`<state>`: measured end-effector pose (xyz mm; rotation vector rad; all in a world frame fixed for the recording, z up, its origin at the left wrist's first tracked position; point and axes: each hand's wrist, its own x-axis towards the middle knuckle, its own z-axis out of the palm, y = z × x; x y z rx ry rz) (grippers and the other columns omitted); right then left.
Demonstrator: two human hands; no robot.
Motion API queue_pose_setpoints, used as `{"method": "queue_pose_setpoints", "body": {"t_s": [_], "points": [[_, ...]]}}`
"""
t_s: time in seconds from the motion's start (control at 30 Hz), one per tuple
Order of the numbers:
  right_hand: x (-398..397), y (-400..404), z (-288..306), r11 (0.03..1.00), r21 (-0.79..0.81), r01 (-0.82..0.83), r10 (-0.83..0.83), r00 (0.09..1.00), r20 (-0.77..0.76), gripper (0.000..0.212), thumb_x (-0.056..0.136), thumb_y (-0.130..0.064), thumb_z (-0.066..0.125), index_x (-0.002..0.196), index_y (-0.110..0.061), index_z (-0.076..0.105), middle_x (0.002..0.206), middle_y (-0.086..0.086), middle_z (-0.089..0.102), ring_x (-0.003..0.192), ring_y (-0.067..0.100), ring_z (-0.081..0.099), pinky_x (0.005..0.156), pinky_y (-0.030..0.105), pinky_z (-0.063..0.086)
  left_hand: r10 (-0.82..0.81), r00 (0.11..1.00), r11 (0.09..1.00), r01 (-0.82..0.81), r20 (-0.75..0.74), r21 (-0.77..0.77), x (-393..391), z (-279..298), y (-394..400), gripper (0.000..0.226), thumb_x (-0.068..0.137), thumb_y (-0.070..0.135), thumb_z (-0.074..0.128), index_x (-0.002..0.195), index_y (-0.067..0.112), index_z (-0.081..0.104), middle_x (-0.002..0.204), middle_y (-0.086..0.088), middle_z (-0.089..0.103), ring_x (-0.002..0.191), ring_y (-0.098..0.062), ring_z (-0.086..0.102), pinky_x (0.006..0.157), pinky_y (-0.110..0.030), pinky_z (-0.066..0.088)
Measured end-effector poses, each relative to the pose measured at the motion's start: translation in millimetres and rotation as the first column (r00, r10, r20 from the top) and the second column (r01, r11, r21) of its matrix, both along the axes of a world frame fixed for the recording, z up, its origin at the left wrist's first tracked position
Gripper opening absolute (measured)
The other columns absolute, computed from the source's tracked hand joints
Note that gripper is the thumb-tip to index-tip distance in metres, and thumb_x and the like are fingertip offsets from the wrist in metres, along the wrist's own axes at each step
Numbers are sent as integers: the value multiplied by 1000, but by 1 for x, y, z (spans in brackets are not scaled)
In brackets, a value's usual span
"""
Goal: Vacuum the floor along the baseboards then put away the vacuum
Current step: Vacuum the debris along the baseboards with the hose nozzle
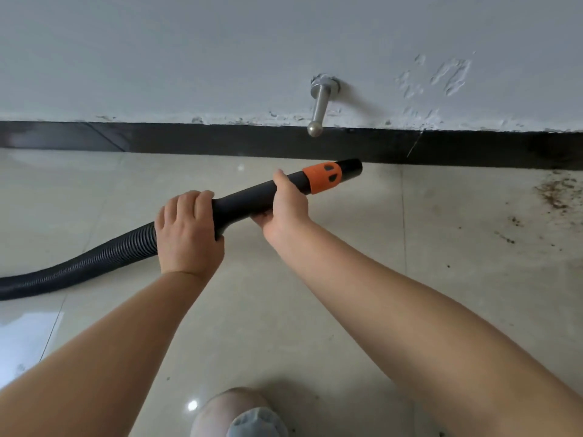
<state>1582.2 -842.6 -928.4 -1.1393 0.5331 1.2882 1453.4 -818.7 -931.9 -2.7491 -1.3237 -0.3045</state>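
Note:
A black vacuum nozzle tube (249, 197) with an orange collar (322, 177) points up and right, its open tip close to the black baseboard (220, 140). My left hand (186, 231) grips the tube's rear end where the ribbed black hose (79, 266) joins it. My right hand (285, 206) grips the tube just behind the orange collar, thumb on top. The hose trails off the left edge across the beige tiled floor (315, 279). The vacuum body is out of view.
A metal door stopper (320, 105) sticks out of the white wall above the baseboard, just above the nozzle tip. Brown dirt specks (558, 193) lie on the floor at the right by the baseboard. My foot (249, 417) shows at the bottom.

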Motion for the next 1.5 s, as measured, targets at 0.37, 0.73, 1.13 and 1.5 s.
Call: {"method": "queue_pose_setpoints", "body": {"t_s": [0.37, 0.73, 1.13, 1.5], "points": [[83, -43, -24, 992, -3, 130, -129, 988, 79, 38, 89, -28, 62, 117, -9, 44, 113, 15, 57, 102, 32, 59, 74, 42, 53, -243, 970, 965, 240, -20, -106, 78, -7, -17, 50, 35, 3, 82, 81, -2, 65, 75, -18, 60, 64, -37, 59, 61, -39, 49], [163, -106, -19, 930, -33, 366, -357, 921, 157, 37, 91, -26, 60, 119, -9, 43, 122, 16, 54, 108, 33, 57, 73, 44, 50, -316, 937, 918, 263, -147, -298, 165, 4, -66, 54, 86, 25, 58, 132, 14, 33, 125, -3, 46, 115, -24, 43, 94, -31, 34], [129, -110, -11, 953, -70, 295, -296, 955, 2, 36, 92, -35, 57, 115, -12, 42, 119, 15, 55, 103, 34, 58, 72, 44, 53, -217, 870, 940, 63, -444, -336, 171, 30, -65, 33, 78, 16, 61, 107, 16, 46, 91, -1, 39, 94, -22, 45, 79, -31, 36], [146, -126, -13, 952, -173, 252, -244, 967, 66, 51, 92, -39, 55, 131, -9, 40, 121, 16, 55, 108, 36, 57, 78, 45, 54, -304, 882, 914, 163, -361, -373, 179, 16, -79, 39, 76, 21, 63, 110, 15, 45, 91, -2, 41, 86, -21, 41, 73, -28, 34]]}}
